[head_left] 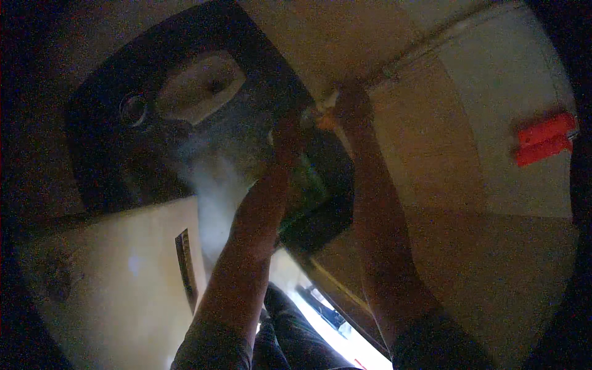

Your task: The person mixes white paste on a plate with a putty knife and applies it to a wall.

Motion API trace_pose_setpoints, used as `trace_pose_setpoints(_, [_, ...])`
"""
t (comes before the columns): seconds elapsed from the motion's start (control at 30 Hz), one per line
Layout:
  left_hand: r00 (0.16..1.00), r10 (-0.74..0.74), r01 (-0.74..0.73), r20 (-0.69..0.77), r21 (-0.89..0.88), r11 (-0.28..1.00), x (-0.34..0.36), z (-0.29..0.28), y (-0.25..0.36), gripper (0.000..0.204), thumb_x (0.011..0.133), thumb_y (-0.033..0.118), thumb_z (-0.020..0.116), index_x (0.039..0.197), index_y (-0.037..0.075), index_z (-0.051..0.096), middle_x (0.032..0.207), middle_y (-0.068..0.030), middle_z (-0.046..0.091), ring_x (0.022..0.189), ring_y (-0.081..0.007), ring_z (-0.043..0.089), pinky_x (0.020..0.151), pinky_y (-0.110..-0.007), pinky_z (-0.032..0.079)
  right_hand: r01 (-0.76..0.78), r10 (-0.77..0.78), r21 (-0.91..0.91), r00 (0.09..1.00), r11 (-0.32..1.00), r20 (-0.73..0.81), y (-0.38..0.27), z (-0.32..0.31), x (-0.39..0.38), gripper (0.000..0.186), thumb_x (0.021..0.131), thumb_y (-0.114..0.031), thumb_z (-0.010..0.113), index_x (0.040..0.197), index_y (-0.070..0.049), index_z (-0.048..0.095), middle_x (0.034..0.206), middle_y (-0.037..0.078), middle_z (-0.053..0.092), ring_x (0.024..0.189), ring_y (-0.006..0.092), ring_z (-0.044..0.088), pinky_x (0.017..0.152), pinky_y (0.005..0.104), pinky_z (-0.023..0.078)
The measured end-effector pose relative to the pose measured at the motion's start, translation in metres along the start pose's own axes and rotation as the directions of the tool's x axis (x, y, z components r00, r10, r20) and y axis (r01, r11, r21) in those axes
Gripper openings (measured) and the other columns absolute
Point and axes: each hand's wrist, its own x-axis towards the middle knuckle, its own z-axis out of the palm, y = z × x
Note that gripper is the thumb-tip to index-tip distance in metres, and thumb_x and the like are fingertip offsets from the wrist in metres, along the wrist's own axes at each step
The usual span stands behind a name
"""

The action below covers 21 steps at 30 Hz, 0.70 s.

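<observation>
Both arms reach forward to the right end of a dark countertop (240, 166), beside the wall. My left hand (287, 132) is over the counter's edge, its fingers dim and blurred, with a small pale thing (307, 115) next to it. Closed beside the wall, my right hand (354, 106) grips something whose shape is mostly hidden. A small orange piece (325, 120) shows between the two hands, touching or very near the right one. The dim light and blur hide what kind of thing it is.
A pale sink basin (203, 89) with a dark drain is set into the counter, a round ring-like thing (133, 110) beside it. A pale cabinet front (123, 265) has a long dark slot (185, 265). Something red (546, 139) hangs on the right wall. A pipe (444, 38) runs along the wall.
</observation>
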Motion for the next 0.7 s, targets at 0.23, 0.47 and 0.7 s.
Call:
trace_pose_setpoints(0.23, [1.0,0.005,-0.005,0.007,0.007,1.0,-0.001,0.006,0.008,0.063,0.091,0.022,0.085,0.147,0.008,0.06,0.143,-0.0216,0.067,0.129,-0.0417,0.065,0.111,-0.051,0.052,0.002,-0.001,0.013,0.999,1.0,-0.047,0.018,0.009,-0.004,0.051,0.089,-0.015,0.077,0.137,-0.004,0.065,0.136,0.025,0.067,0.128,0.0429,0.065,0.107,0.053,0.053])
trace_pose_setpoints(0.47, [1.0,0.01,-0.01,0.018,0.005,1.0,0.003,0.012,0.014,0.063,0.091,0.021,0.085,0.148,0.008,0.06,0.144,-0.0215,0.067,0.13,-0.0418,0.065,0.111,-0.051,0.052,-0.002,0.002,0.007,0.997,1.0,-0.073,0.03,0.006,0.001,0.051,0.091,-0.016,0.075,0.139,-0.003,0.063,0.136,0.026,0.067,0.128,0.0425,0.065,0.105,0.0526,0.054])
trace_pose_setpoints(0.7, [1.0,0.014,-0.014,0.024,0.012,1.0,0.008,0.017,0.014,0.064,0.091,0.021,0.085,0.148,0.009,0.06,0.144,-0.0214,0.066,0.131,-0.0419,0.065,0.111,-0.051,0.052,-0.003,0.004,0.012,0.995,1.0,-0.099,0.032,0.008,0.005,0.051,0.093,-0.018,0.073,0.14,-0.003,0.062,0.136,0.026,0.066,0.127,0.042,0.065,0.102,0.0523,0.055])
